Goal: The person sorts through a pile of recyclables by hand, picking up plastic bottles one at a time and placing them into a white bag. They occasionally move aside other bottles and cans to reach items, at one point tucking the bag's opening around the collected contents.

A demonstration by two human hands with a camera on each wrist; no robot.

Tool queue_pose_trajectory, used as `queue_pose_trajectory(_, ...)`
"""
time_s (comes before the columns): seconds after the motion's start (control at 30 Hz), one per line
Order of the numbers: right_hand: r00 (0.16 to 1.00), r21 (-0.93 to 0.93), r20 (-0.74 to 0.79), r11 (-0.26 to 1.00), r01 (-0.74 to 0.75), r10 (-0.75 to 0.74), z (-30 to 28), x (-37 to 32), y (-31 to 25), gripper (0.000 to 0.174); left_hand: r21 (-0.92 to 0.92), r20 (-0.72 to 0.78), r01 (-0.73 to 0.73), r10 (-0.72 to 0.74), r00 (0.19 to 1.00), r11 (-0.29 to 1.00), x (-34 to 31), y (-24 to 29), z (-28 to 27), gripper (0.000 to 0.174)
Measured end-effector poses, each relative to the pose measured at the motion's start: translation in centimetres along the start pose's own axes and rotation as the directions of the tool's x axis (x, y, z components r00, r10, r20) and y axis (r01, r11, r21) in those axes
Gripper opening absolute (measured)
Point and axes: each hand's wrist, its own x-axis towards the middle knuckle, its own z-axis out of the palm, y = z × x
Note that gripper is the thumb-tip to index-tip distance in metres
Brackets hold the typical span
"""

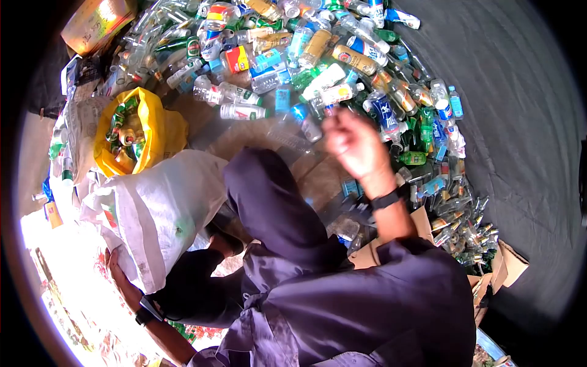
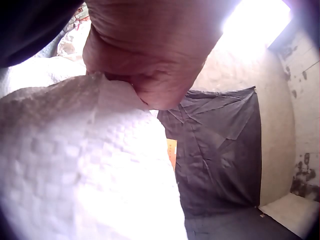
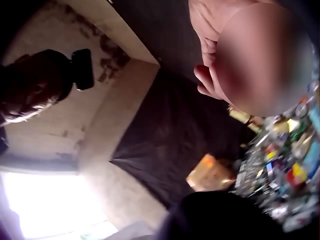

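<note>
In the head view, my left hand (image 1: 122,282) holds the edge of a white woven sack (image 1: 168,208) at the lower left. Up close in the left wrist view, that hand (image 2: 150,55) lies against the edge of the sack (image 2: 85,160), its fingertips hidden. My right hand (image 1: 358,150) is blurred over the near side of a bottle and can pile (image 1: 318,46), fingers bent. A blurred blue and silver can (image 1: 307,122) lies just left of it. The right wrist view shows bent fingers (image 3: 206,82), partly behind a blurred patch; I cannot tell whether they hold anything.
A yellow bag (image 1: 165,131) of crushed cans stands behind the sack. Glass bottles fill a cardboard box (image 1: 510,264) at the right. Dark cloth (image 1: 520,122) borders the pile. A carton (image 1: 98,24) stands at the far left.
</note>
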Motion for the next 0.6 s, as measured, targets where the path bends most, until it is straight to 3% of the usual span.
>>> queue_pose_trajectory(0.03,0.973,-0.184,-0.175,0.976,0.117,-0.150,-3.6,-0.2,-1.9,0.026,0.000,0.009,-0.002,0.002,1.000,1.000,0.1,0.0,0.0,0.046)
queue_pose_trajectory(0.07,0.910,-0.365,-0.326,0.922,0.129,-0.257,-7.8,-0.3,-2.9,0.027,-0.015,0.018,0.058,-0.058,0.998,0.998,0.2,0.5,0.1,0.047)
queue_pose_trajectory(0.17,0.692,-0.538,-0.663,0.825,-0.174,-0.286,-20.9,-3.8,-3.7,0.016,-0.019,0.008,0.044,-0.044,0.999,0.999,-0.2,0.5,0.4,0.047)
queue_pose_trajectory(0.2,0.581,-0.606,-0.737,0.718,-0.343,-0.344,-23.2,-5.4,-2.9,0.017,-0.011,0.006,0.047,-0.047,0.999,0.999,-0.2,0.6,0.4,0.047)
queue_pose_trajectory(0.23,0.560,-0.604,-0.763,0.667,-0.437,-0.324,-29.7,-7.3,-2.2,0.013,-0.028,0.001,0.067,-0.067,0.998,0.997,-0.1,0.8,0.6,0.047)
queue_pose_trajectory(0.27,0.552,-0.643,-0.765,0.446,-0.622,-0.332,-35.5,-9.2,-1.2,0.021,-0.047,-0.004,0.085,-0.085,0.996,0.995,-0.1,0.9,0.7,0.046)
queue_pose_trajectory(0.3,0.675,-0.740,-0.593,-0.034,-0.672,-0.439,-44.9,-12.1,0.6,0.032,-0.041,-0.003,0.085,-0.085,0.996,0.996,-0.1,0.7,0.5,0.046)
queue_pose_trajectory(0.33,0.760,-0.744,-0.443,-0.278,-0.607,-0.475,-41.0,-14.8,2.0,0.042,0.017,0.022,0.028,-0.028,0.999,0.999,0.0,0.2,0.2,0.046)
queue_pose_trajectory(0.37,0.854,-0.639,-0.438,-0.572,-0.514,-0.279,-42.7,-17.4,2.5,0.046,0.074,0.049,-0.031,0.028,0.998,0.997,0.1,-0.2,-0.2,0.046)
queue_pose_trajectory(0.4,0.792,-0.656,-0.523,-0.445,-0.610,-0.314,-44.7,-19.6,4.1,0.044,0.080,0.046,-0.032,0.028,0.999,0.996,0.3,-0.6,-0.7,0.046)
queue_pose_trajectory(0.43,0.793,-0.823,-0.462,-0.142,-0.551,-0.397,-45.5,-20.8,5.8,0.042,0.100,0.057,-0.048,0.043,0.997,0.994,0.7,-1.2,-1.0,0.046)
queue_pose_trajectory(0.47,0.862,-0.811,-0.306,-0.363,-0.459,-0.405,-50.9,-23.2,8.3,0.028,0.120,0.068,-0.064,0.056,0.996,0.991,1.0,-1.8,-1.2,0.046)
queue_pose_trajectory(0.5,0.905,-0.734,-0.141,-0.571,-0.367,-0.401,-56.4,-25.5,10.7,0.030,0.126,0.070,-0.064,0.056,0.996,0.990,1.4,-2.4,-1.6,0.046)
queue_pose_trajectory(0.53,0.905,-0.736,-0.148,-0.566,-0.370,-0.400,-56.5,-25.7,11.8,0.030,0.169,0.089,-0.098,0.084,0.992,0.981,1.9,-3.0,-2.1,0.047)
queue_pose_trajectory(0.57,0.759,-0.819,-0.435,-0.136,-0.557,-0.485,-55.9,-24.9,13.3,0.034,0.208,0.105,-0.133,0.113,0.988,0.969,2.1,-3.2,-2.3,0.047)
queue_pose_trajectory(0.6,0.577,-0.706,-0.704,0.319,-0.632,-0.415,-55.3,-23.6,15.0,0.037,0.212,0.104,-0.136,0.116,0.988,0.968,1.9,-2.8,-1.9,0.047)
